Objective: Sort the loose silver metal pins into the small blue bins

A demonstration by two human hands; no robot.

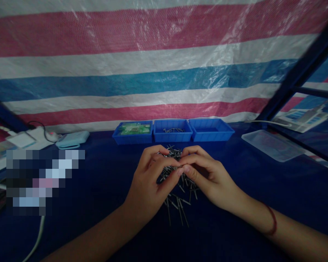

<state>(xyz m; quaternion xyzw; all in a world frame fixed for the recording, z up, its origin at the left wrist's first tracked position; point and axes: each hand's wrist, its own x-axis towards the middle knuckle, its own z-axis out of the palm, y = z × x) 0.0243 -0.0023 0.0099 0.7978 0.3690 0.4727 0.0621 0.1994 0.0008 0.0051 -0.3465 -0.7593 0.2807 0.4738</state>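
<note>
A loose pile of thin silver metal pins that look like pop rivets (183, 181) lies on the dark blue tabletop, partly hidden by my hands. Over it, my left hand (149, 182) is closed, thumb and index finger pinched. My right hand (211, 176) meets it from the other side, also in a pinch, so the fingertips touch above the pile. Whatever sits between the fingertips is too small and covered to name. Behind the pile, the middle blue bin (172, 137) has several similar metal pins (174, 130) in it.
A left blue bin (133, 139) holds green-and-clear plastic packets (135, 128); a right blue bin (211, 135) stands beside the middle one. Farther right lies a translucent lid (273, 145). A light-blue case (73, 139) and a white cable (39, 233) are left. Striped sheeting (158, 83) hangs behind.
</note>
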